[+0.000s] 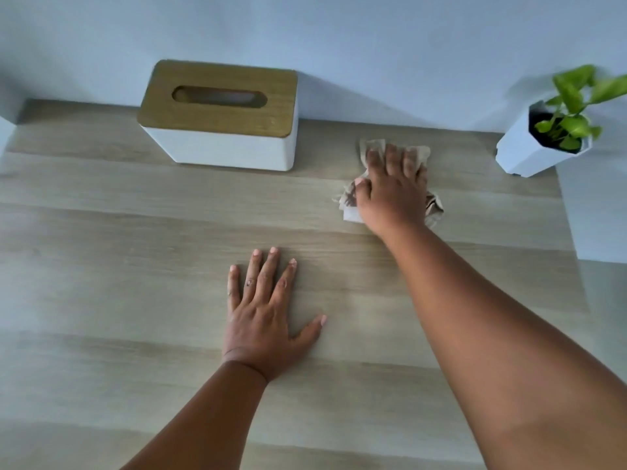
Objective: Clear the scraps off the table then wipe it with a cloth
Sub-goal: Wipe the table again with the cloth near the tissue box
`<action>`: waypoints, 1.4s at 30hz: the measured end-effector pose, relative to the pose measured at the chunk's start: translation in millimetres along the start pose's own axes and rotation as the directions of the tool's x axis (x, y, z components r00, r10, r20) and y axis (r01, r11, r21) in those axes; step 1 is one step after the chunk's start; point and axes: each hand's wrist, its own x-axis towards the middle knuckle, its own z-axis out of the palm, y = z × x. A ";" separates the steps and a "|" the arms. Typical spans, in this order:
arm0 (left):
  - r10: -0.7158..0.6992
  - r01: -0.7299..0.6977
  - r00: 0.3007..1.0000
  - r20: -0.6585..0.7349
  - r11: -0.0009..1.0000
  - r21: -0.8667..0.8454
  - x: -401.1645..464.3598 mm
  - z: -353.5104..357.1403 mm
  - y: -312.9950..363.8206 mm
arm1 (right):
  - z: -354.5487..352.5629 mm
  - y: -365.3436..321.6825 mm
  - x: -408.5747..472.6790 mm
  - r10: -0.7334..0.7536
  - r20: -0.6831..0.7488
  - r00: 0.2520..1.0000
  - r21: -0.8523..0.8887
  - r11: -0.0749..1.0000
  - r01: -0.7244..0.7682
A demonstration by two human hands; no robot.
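The right hand (390,191) presses a crumpled beige cloth (349,198) against the far right of the pale wood-grain table (118,266), its 4 fingers (393,157) laid nearly straight over it, between a white tissue box with a wooden lid (220,120) and a white faceted pot holding a green plant (536,144). The left hand (264,317) lies flat mid-table, fingers spread and straight, holding nothing.

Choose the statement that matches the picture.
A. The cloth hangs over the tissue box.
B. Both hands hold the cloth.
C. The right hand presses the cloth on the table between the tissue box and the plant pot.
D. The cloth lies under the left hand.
C: the right hand lies spread on the cloth, between tissue box and plant pot; the left hand rests flat on bare table.
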 end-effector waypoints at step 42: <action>0.016 -0.016 1.000 -0.019 1.000 -0.004 -4.6 9.0 0.6 | -3.9 89.5 -82.9 -0.028 -0.027 0.999 -0.058 0.998 0.026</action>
